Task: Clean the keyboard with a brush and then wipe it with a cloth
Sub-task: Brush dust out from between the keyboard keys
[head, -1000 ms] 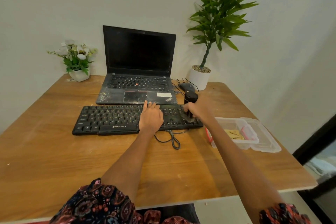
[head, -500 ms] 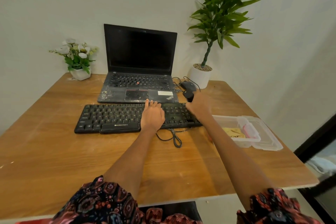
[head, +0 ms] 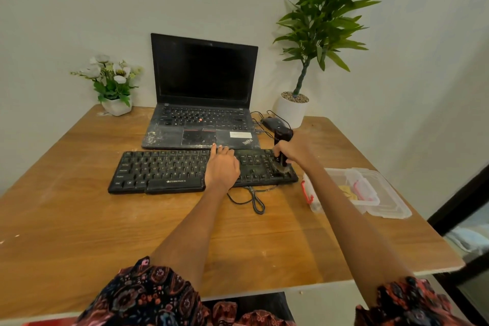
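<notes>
A black keyboard (head: 164, 169) lies across the wooden table (head: 105, 233) in front of a laptop. My left hand (head: 221, 168) rests flat on its middle keys, fingers straight. My right hand (head: 293, 149) grips a black-handled brush (head: 282, 137) held upright; its bristles (head: 281, 168) touch the keys at the keyboard's right end. A yellow cloth (head: 346, 190) lies inside a clear plastic box at the right.
An open black laptop (head: 202, 103) stands behind the keyboard, a mouse (head: 272, 122) beside it. A tall potted plant (head: 292, 110) and a small flower pot (head: 116, 106) stand by the wall. The clear box (head: 370, 202) with its lid lies near the right edge. The keyboard cable (head: 254, 201) loops in front.
The brush has swept from the keyboard's far right edge back toward me, bristles now down on the right-end keys. My left hand has stayed on the keys.
</notes>
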